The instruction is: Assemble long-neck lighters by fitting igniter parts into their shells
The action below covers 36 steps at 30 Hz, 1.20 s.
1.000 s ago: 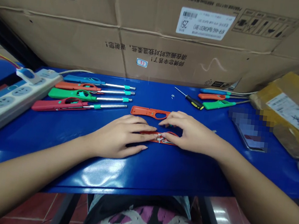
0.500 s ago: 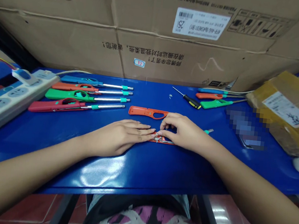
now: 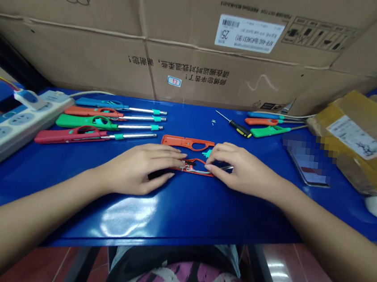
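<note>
An opened orange lighter half (image 3: 198, 171) with thin wires and small parts inside lies on the blue table between my hands. My left hand (image 3: 142, 165) is closed over its left end, fingers on top and thumb at the near side. With thumb and fingertips, my right hand (image 3: 239, 166) grips its right end. A metal tube (image 3: 228, 168) shows partly beneath my right hand. Beside those fingertips is a small teal piece (image 3: 206, 153). Just behind lies the other orange shell half (image 3: 181, 141), its right end near my right fingers.
Several long lighters (image 3: 85, 122) lie in a row at left, beside a white power strip (image 3: 15, 118). Back right are a screwdriver (image 3: 239, 127), coloured handle halves (image 3: 267, 130), a phone (image 3: 307, 164) and a taped parcel (image 3: 360, 141). A large carton (image 3: 185, 46) stands behind.
The orange lighter half and its metal tube have shifted left. My right fingers have moved from its inner parts to its right end. The teal piece has come into sight.
</note>
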Motion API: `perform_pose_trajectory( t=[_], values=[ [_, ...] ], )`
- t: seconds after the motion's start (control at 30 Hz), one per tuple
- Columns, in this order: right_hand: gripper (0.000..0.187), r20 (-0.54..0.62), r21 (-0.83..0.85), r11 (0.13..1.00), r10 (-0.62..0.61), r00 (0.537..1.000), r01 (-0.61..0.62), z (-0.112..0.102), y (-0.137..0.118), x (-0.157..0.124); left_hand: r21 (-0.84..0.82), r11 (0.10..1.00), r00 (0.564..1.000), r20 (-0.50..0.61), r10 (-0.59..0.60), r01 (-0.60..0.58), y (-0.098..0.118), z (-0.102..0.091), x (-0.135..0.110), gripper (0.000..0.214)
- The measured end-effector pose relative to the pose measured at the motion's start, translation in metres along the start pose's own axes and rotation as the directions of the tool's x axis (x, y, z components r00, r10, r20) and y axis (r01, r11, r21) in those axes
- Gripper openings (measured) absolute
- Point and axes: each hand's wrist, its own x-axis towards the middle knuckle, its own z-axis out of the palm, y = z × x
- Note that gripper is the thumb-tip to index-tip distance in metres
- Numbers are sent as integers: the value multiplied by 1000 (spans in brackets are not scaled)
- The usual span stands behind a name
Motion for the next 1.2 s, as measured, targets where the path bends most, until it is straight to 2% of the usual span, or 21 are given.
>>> perform_pose_trajectory(
  t=[0.13,0.37,0.53,0.63,0.83,1.07,1.2],
  values=[
    [4,-121,144,989,-6,993,24,13,10,1,1,1000,997,70,19,-19,14,10,5,48],
    [7,-126,142,971,-174,977,192,24,22,1,11,1000,990,141,-19,17,14,21,6,49],
    [8,-132,181,970,-139,981,162,27,22,2,17,999,988,151,-31,28,14,21,5,49],
    [7,-110,208,968,-116,987,137,24,20,1,33,999,987,154,-38,33,15,22,5,48],
    [13,-68,139,976,-159,985,167,17,17,-3,33,999,988,147,-46,42,15,23,6,48],
    [28,76,168,984,-69,995,56,-2,16,-11,-2,999,992,124,-35,36,16,21,7,50],
    [20,139,93,996,-10,990,-3,-13,24,-13,-21,999,993,110,-43,46,15,22,7,52]
  ],
)
